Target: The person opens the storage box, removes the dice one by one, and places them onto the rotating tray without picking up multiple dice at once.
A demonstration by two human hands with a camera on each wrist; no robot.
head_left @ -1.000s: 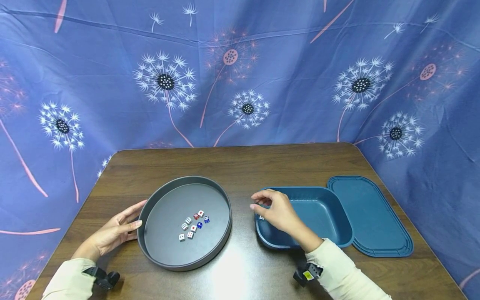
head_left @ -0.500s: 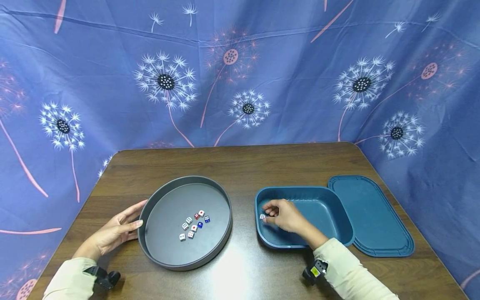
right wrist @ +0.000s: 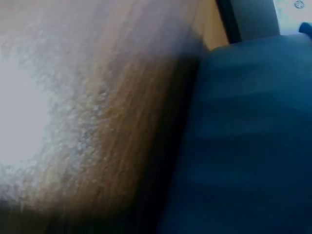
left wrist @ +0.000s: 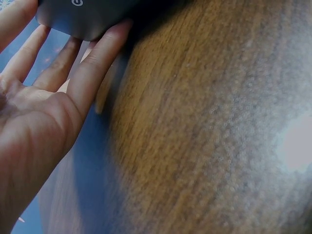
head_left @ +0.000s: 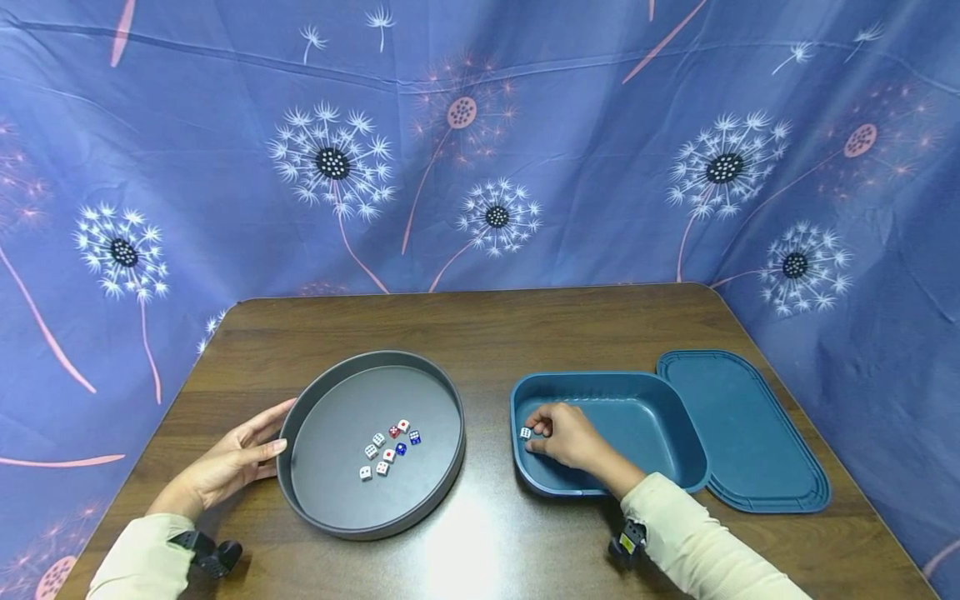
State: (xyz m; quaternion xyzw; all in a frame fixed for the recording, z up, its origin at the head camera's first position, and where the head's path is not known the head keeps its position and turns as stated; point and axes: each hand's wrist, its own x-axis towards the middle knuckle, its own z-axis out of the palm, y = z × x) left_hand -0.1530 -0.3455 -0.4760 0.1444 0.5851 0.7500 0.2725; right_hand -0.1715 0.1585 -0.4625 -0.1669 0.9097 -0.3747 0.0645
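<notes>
My left hand (head_left: 225,462) rests against the outer side of a round dark grey tray (head_left: 303,492), its thumb and straight fingers on the wall. In the left wrist view the fingers (left wrist: 100,63) lie spread along the tray's side (left wrist: 87,19). Several small dice lie inside, among them a red die (head_left: 393,431), blue dice (head_left: 416,437) and white dice (head_left: 365,473). Reaching into a blue rectangular tub (head_left: 645,417), my right hand (head_left: 566,435) pinches a white die (head_left: 526,433) between thumb and index finger, by the tub's left wall. The right wrist view does not show this hand.
A blue lid (head_left: 750,433) lies on the right, partly beneath the tub's right edge. Tray, tub and lid stand on a brown wooden table (head_left: 480,333). Behind it hangs a blue cloth (head_left: 585,208) with dandelion prints.
My right hand has gone down from over the tub's left rim into the tub, and its fingertips have closed around the white die. The left hand and tray have stayed in place.
</notes>
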